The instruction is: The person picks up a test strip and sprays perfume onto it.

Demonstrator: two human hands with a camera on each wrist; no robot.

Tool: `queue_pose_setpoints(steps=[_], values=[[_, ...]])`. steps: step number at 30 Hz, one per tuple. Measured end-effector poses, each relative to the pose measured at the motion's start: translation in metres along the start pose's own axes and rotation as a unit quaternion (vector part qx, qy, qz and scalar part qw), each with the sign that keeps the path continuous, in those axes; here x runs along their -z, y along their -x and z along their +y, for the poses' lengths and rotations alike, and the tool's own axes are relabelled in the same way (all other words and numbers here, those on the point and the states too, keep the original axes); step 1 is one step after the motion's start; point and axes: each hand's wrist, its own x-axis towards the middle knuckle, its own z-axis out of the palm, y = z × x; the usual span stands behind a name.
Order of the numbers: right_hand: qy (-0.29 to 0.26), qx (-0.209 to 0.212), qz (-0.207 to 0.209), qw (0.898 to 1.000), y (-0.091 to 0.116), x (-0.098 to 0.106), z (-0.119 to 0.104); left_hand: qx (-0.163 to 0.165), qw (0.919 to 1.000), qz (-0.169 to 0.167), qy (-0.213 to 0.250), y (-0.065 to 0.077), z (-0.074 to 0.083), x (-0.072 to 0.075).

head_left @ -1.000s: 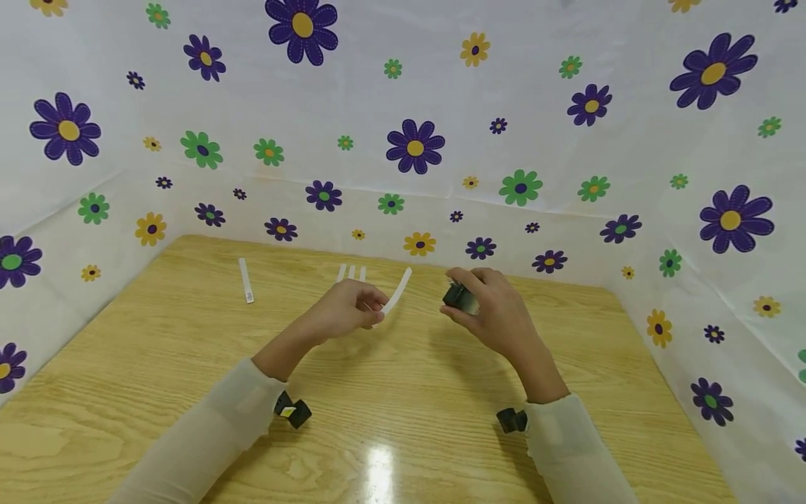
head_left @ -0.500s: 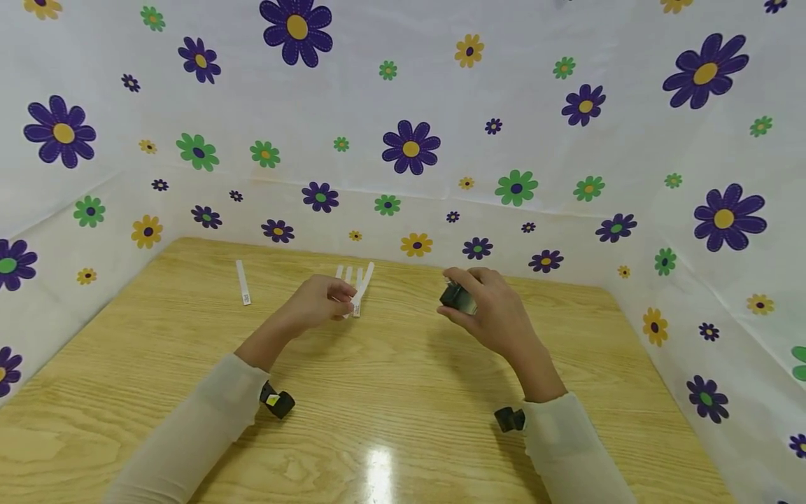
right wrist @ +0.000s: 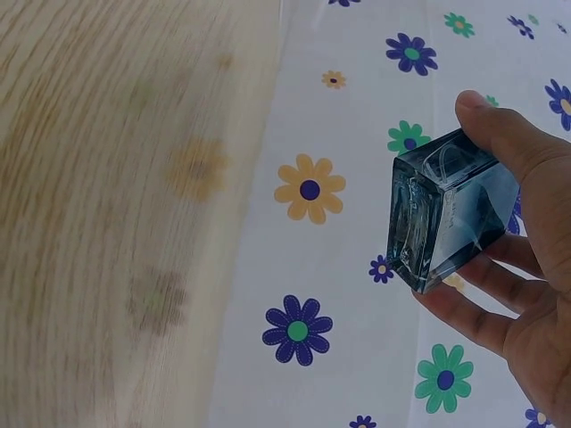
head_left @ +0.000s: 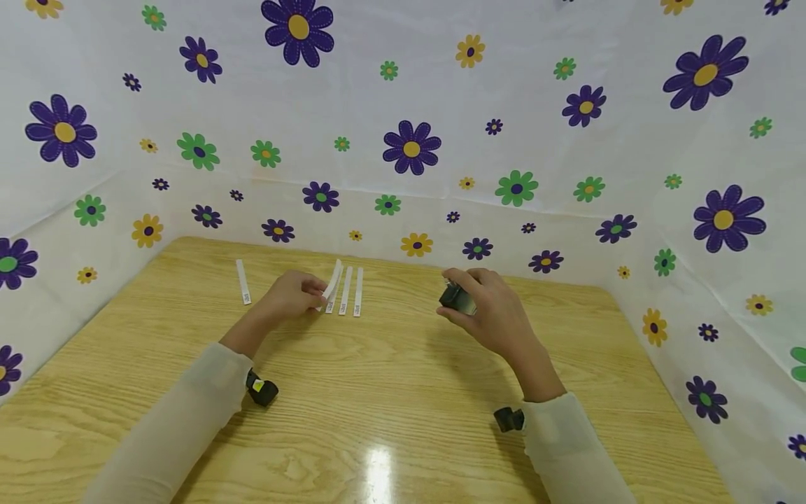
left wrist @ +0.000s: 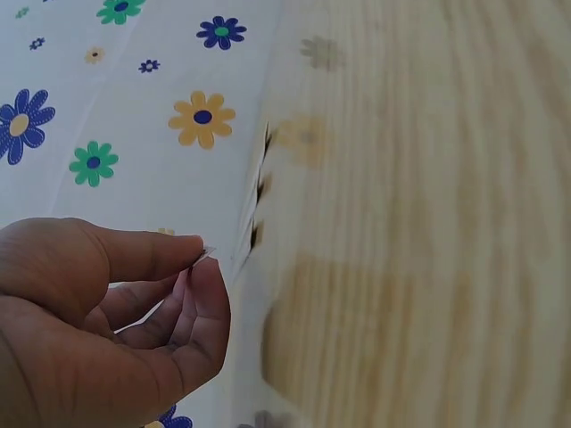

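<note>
My left hand (head_left: 286, 299) pinches a white paper test strip (head_left: 332, 281) between thumb and fingertips, at the left end of a row of similar strips. The held strip tilts up over the leftmost lying one. Two more paper strips (head_left: 358, 294) lie side by side just right of it, each with a small printed mark at the near end. In the left wrist view only the thin end of the held strip (left wrist: 205, 256) shows. My right hand (head_left: 500, 308) holds a blue-tinted glass perfume bottle (right wrist: 455, 209) by its sides, thick base toward the left, raised above the table.
Another paper strip (head_left: 243, 283) lies alone to the left of my left hand. Beneath everything is a wood-grain table (head_left: 390, 378). White flower-printed cloth (head_left: 352, 91) stands behind the table and along both sides. Small dark cameras (head_left: 262, 390) sit at both wrists.
My left hand has moved left with its strip, passing over the row from its right side to its left end. My right hand keeps the bottle in nearly the same place.
</note>
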Motion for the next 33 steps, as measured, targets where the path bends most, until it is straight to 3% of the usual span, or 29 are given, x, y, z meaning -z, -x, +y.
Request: queue_pose_setpoints(steps=[18,33], values=[[-0.003,-0.001,-0.003,1.000,0.001,0.000,0.000,0.045,0.9988,-0.015,0.013,-0.008,-0.001,0.011],[0.001,-0.003,-0.005,1.000,0.001,0.000,0.000,0.049,0.9984,-0.025,0.016,-0.012,-0.006,0.012]])
